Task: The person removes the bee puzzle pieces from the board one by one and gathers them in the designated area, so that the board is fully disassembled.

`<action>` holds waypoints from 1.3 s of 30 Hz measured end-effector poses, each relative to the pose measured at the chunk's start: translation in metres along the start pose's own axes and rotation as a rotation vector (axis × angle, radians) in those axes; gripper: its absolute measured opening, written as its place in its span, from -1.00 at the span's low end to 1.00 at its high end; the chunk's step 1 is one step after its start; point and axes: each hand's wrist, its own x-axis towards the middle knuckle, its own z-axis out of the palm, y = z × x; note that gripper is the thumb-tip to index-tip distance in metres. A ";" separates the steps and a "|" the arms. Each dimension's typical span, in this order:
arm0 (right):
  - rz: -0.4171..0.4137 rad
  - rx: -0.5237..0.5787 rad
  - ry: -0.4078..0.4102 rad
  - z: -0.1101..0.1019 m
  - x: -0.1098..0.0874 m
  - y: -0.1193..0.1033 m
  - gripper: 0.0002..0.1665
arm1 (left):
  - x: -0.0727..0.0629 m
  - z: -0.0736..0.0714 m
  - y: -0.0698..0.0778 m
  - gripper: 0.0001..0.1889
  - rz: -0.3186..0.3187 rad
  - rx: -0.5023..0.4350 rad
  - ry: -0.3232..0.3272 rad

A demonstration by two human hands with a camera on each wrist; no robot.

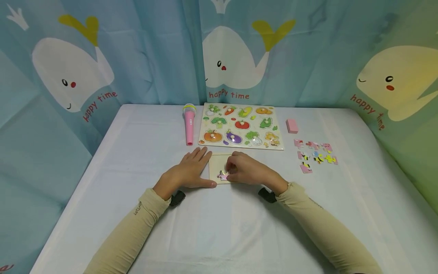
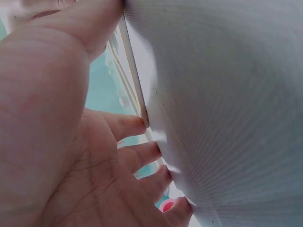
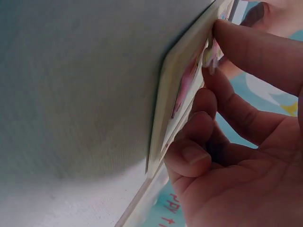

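Observation:
A small cream puzzle board [image 1: 215,161] lies on the white table between the two hands. My left hand [image 1: 191,169] rests flat along its left side, fingers spread and thumb at the near corner. In the left wrist view, the fingertips [image 2: 137,124] meet the board's edge. My right hand [image 1: 248,169] is over the board's right part and pinches a small jigsaw piece [image 3: 209,56] between thumb and index finger. Its other fingers curl in. A pink patterned area [image 3: 185,85] shows on the board beside that hand, and pink jigsaw pieces [image 1: 222,176] show by the thumb.
Several loose jigsaw pieces [image 1: 318,158] lie at the right, below a pink block [image 1: 292,126]. A vegetable peg puzzle [image 1: 224,129] lies behind the small board, with a pink toy microphone [image 1: 189,125] left of it. Whale-print curtains [image 1: 157,57] surround the table.

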 end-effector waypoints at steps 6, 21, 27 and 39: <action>-0.028 0.054 0.035 0.001 -0.001 0.000 -0.94 | -0.001 -0.001 0.002 0.18 0.000 0.002 0.003; -0.006 0.191 0.092 0.003 -0.004 0.008 -0.89 | -0.001 -0.001 0.002 0.20 -0.017 0.004 0.001; 0.004 0.220 0.108 0.002 -0.006 0.009 -0.90 | -0.001 0.000 0.003 0.20 -0.020 0.009 0.000; 0.039 0.246 0.131 -0.004 -0.014 0.017 -0.90 | -0.001 0.000 0.004 0.20 -0.028 0.005 -0.002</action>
